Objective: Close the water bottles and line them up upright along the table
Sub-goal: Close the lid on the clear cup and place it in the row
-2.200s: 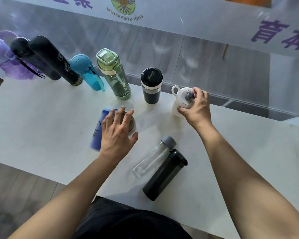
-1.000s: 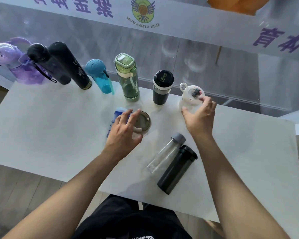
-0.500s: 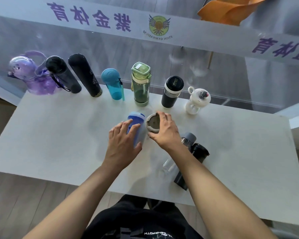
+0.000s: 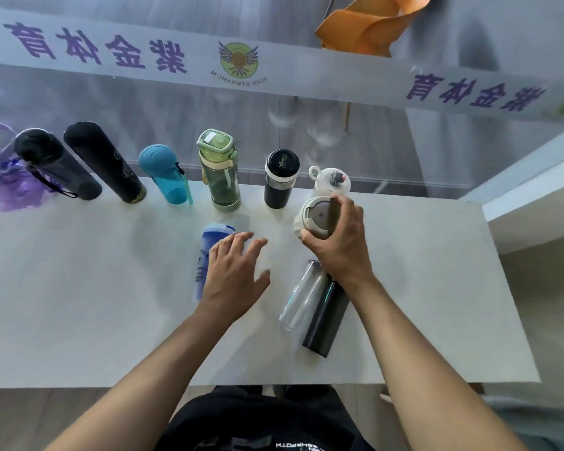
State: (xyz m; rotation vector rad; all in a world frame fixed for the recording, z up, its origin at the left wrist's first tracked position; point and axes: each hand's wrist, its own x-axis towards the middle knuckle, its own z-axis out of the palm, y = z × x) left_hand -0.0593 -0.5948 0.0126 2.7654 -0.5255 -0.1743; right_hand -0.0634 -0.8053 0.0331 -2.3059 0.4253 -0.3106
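— Hands first: what has each got?
— Right hand is curled around a round cream lid with a grey-brown centre, holding it above the white table. Left hand is spread open, fingers loose, over a blue translucent bottle lying on its side; I cannot tell whether it touches it.
— And the others?
— Upright along the far edge: a purple bottle, two tall black flasks, a teal bottle, a green clear bottle with a square flip lid, a short black tumbler with a steel band and a small white bottle just behind the held lid.
— Anything inside them?
— The green one looks empty. A clear tube bottle and a dark slim bottle lie side by side, touching, under the right wrist; the clear one appears empty.
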